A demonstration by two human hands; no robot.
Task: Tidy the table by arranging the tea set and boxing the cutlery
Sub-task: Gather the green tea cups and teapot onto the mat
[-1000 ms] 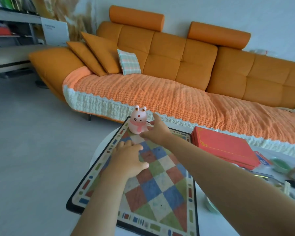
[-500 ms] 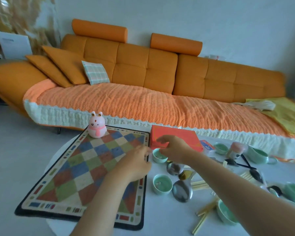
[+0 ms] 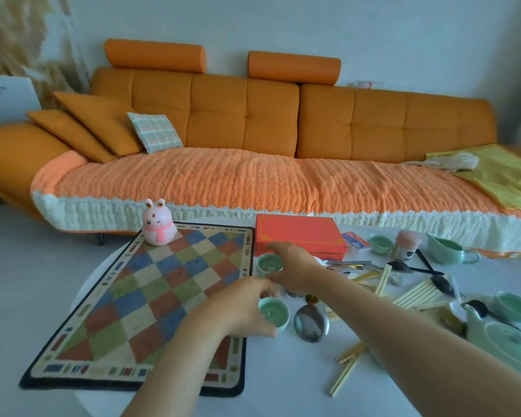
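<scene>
At the 10 o'clock part of the white table (image 3: 283,371), a pink rabbit toy (image 3: 158,222) stands on the far corner of a checkered mat (image 3: 151,296). The left hand (image 3: 247,308) lies over the mat's right edge. Its thumb and fingers are curled round a green cup (image 3: 273,313) at the hand's 3 o'clock. That cup sits on the table just off the mat, with the thumb by its near side and the fingers at its far rim.

At 12 o'clock from that cup stands a second green cup (image 3: 269,264), just in front of a red box (image 3: 298,234). The right hand (image 3: 295,269) is at the second cup's 3 o'clock, spread wide, with the forefinger past its far side and the thumb by its near side. Blur hides whether they touch it.

Further right lie a metal spoon (image 3: 311,323) and scattered chopsticks (image 3: 415,294). A green teapot (image 3: 506,341) stands at the 4 o'clock edge.
</scene>
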